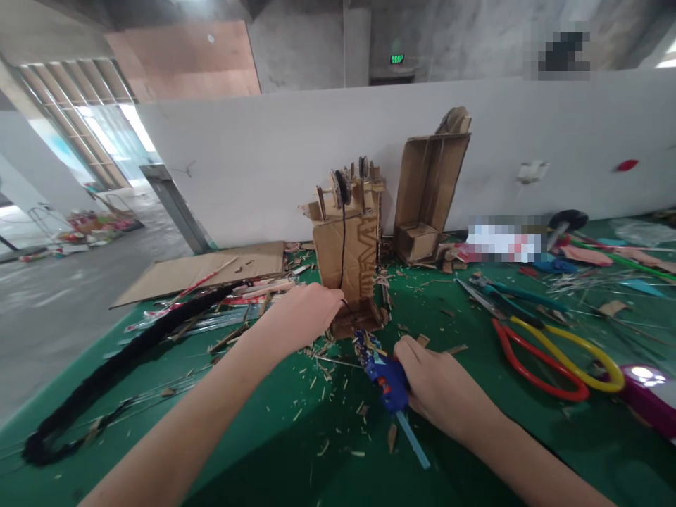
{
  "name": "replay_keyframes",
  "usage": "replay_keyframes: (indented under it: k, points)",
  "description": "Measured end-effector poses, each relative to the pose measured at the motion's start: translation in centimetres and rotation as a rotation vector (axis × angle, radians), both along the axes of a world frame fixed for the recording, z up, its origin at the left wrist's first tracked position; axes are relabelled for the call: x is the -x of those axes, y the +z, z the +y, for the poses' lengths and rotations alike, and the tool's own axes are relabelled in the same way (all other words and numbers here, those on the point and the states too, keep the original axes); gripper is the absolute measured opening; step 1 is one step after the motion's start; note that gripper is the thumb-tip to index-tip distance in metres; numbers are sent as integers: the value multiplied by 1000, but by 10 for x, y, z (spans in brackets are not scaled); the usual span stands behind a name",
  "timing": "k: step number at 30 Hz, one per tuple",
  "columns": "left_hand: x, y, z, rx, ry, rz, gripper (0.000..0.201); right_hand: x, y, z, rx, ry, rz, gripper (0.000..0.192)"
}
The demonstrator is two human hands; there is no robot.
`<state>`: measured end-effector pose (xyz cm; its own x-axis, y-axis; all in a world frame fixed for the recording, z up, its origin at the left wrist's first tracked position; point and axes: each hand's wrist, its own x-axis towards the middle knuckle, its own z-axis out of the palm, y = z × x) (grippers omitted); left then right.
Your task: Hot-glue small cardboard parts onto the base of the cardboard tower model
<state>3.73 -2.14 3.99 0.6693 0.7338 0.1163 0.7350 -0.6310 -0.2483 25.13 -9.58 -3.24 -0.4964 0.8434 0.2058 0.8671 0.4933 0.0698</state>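
My right hand (430,377) is wrapped round a blue hot glue gun (389,384), a pale glue stick (415,440) poking out of its back end. Its nozzle points at a small open cardboard tray (346,327) at the foot of a cardboard tower (338,257). Just above that tray, my left hand (314,313) pinches a black cord (343,246). The cord hangs down the tower's front from a cardboard spool (338,189) at the top. My left fingertips are partly hidden.
Scissors with red and yellow handles (539,391) and teal-handled pliers (528,296) lie to the right. A tall cardboard frame (436,190) stands behind. At left are a black fuzzy strip (158,327) and a cardboard sheet (205,271). Scraps litter the green tabletop (296,451).
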Motion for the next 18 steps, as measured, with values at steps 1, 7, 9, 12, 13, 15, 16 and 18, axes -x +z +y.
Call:
replay_keyframes:
  k: [1, 7, 9, 12, 13, 15, 16, 18]
  points:
    - [0, 0, 0, 0, 1, -3, 31, -1, 0, 0, -13, -1, 3, 18]
    - [1, 0, 0, -9, 5, -12, 32, -3, 0, -3, 1, -26, 3, 20]
    - [1, -1, 1, -7, 0, -16, 32, -2, 1, -4, 12, -29, -15, 22]
    - [1, -1, 0, -17, -2, -4, 31, 1, 1, -3, 9, -30, -28, 22]
    - [1, 0, 0, -23, -3, 7, 30, 2, 1, -2, 6, -33, -31, 22]
    - [0, 0, -1, -34, -5, 29, 30, 3, 1, -2, -4, -33, -41, 22]
    - [0, 1, -2, -38, -5, 38, 30, 4, 0, -2, -10, -30, -47, 23]
    - [0, 2, -2, -40, -2, 54, 30, 3, 0, -2, -20, -27, -57, 24]
